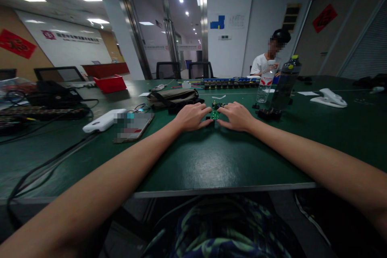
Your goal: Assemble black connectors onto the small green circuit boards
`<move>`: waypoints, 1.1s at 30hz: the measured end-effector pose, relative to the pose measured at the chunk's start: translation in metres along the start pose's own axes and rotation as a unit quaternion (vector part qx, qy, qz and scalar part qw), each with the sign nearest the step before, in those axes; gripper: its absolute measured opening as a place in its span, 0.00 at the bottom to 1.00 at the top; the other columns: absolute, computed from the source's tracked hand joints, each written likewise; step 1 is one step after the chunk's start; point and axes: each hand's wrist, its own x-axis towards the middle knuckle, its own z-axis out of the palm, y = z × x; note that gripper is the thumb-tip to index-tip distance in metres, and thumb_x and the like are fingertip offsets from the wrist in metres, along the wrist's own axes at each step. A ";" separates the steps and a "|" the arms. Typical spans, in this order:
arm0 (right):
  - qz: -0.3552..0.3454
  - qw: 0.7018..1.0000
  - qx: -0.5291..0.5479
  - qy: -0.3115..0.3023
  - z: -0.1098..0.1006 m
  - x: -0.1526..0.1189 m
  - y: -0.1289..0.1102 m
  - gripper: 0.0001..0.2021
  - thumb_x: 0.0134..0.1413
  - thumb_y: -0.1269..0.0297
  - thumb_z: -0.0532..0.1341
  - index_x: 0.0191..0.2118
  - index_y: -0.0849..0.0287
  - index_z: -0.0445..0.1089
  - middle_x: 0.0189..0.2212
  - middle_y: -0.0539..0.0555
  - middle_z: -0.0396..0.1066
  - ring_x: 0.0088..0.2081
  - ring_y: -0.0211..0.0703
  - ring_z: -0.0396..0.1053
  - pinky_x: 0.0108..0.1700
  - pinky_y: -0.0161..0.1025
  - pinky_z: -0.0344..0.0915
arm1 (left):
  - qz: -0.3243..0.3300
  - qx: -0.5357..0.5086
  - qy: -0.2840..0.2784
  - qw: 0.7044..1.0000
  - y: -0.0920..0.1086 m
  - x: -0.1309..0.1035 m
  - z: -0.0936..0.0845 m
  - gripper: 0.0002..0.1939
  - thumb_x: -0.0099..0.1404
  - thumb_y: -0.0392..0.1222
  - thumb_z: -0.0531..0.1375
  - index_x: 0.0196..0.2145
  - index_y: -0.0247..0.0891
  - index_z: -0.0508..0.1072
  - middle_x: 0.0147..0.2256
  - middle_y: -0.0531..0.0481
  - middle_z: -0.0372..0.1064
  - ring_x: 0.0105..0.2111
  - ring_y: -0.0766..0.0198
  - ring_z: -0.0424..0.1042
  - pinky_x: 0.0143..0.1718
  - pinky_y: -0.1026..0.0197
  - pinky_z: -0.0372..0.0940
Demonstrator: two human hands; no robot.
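A small green circuit board (214,115) lies between my two hands, over the green table. My left hand (193,116) comes at it from the left, thumb and fingertips at its edge. From the other side, my right hand (235,116) has its thumb and fingers at the board's right edge. Both hands look closed on the board in a pinch, though the exact contact is too small to see. Dark small parts with bits of wire sit just behind the board, partly hidden by my fingers.
Left of my arm lie a phone (134,127), a white device (104,120) and black cables. A grey-brown pouch (172,98) stands behind my left hand. To the right are a clear bottle (265,84) and a dark bottle (284,86). A person (266,62) sits across the table.
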 end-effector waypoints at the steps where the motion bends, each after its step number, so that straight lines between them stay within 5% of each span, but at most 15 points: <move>1: 0.000 1.000 -0.001 0.001 0.000 0.000 0.000 0.19 0.64 0.52 0.55 0.49 0.62 0.71 0.40 0.62 0.76 0.42 0.52 0.70 0.44 0.42 0.53 | 0.000 0.001 -0.001 1.000 0.000 0.000 0.000 0.22 0.73 0.56 0.49 0.50 0.36 0.70 0.40 0.42 0.73 0.41 0.55 0.72 0.36 0.58 0.64; 33: -0.001 1.000 0.001 -0.005 0.000 0.000 0.000 0.19 0.63 0.53 0.55 0.49 0.62 0.72 0.39 0.61 0.76 0.42 0.52 0.70 0.43 0.42 0.53 | 0.002 -0.011 0.005 1.000 -0.001 0.000 0.002 0.22 0.73 0.56 0.49 0.49 0.37 0.70 0.39 0.42 0.73 0.41 0.55 0.72 0.36 0.58 0.63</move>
